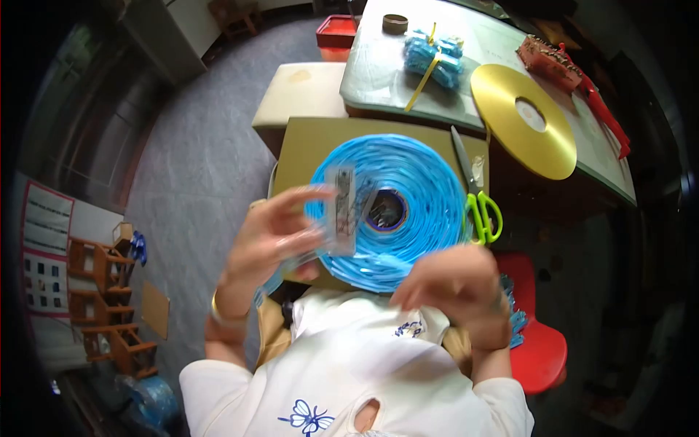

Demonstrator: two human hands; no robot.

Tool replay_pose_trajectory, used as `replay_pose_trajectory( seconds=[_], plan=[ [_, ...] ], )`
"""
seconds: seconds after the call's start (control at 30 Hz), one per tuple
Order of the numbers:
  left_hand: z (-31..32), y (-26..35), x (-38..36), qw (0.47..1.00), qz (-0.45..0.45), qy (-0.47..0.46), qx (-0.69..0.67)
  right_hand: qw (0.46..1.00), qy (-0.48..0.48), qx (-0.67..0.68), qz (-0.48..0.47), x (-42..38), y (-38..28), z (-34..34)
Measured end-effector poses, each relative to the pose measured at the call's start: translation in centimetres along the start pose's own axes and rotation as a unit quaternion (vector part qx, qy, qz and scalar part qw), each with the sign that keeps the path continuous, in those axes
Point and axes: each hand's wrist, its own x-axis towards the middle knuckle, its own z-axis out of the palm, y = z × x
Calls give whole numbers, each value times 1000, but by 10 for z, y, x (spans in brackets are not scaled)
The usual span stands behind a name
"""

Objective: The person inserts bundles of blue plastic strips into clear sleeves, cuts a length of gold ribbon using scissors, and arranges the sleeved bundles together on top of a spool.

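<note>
At frame centre the left hand (273,233) pinches a small clear packet (341,211) over the big blue roll (397,211); the right hand (455,284) hangs loosely curled, empty. Finished blue bundles (435,58) lie on the bench (378,73) above; most of the roll seems left.

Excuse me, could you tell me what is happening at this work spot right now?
A person sits over a big blue roll lying flat on a cardboard sheet. The left hand holds a small clear packet above the roll; the right hand hovers near the roll's lower edge, blurred, so its grip is unclear. Green-handled scissors lie beside the roll, and a gold disc rests on the table beyond.
</note>
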Motion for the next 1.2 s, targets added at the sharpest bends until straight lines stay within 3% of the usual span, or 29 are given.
replay_pose_trajectory(
  seconds=[0.07,0.1,0.17,0.3,0.43,0.5,0.67,0.8,0.97,1.13,1.2],
  plan=[
    [13,-9,20,998,31,-11,48,959,267,77,55,-8,25,-5],
    [21,-11,28,996,48,-4,79,942,320,91,32,-3,35,-3],
    [30,-20,37,985,111,-20,131,939,328,91,54,7,45,10],
    [33,-31,25,986,85,-18,140,928,353,55,106,14,54,30],
    [24,-31,12,986,3,-28,167,957,261,-42,117,9,66,27],
    [13,-34,9,986,-9,-59,159,956,261,-22,129,11,64,29],
    [-29,-32,5,970,-66,-181,150,943,324,1,80,8,60,14],
    [-36,-12,0,976,-66,-173,110,945,317,-24,72,9,62,13],
    [-14,18,-7,962,18,-169,214,931,360,35,49,10,64,19],
    [15,21,6,924,260,-170,223,932,326,159,13,10,72,25],
    [25,16,8,926,276,-138,219,934,320,158,-2,12,76,30]
  ],
)
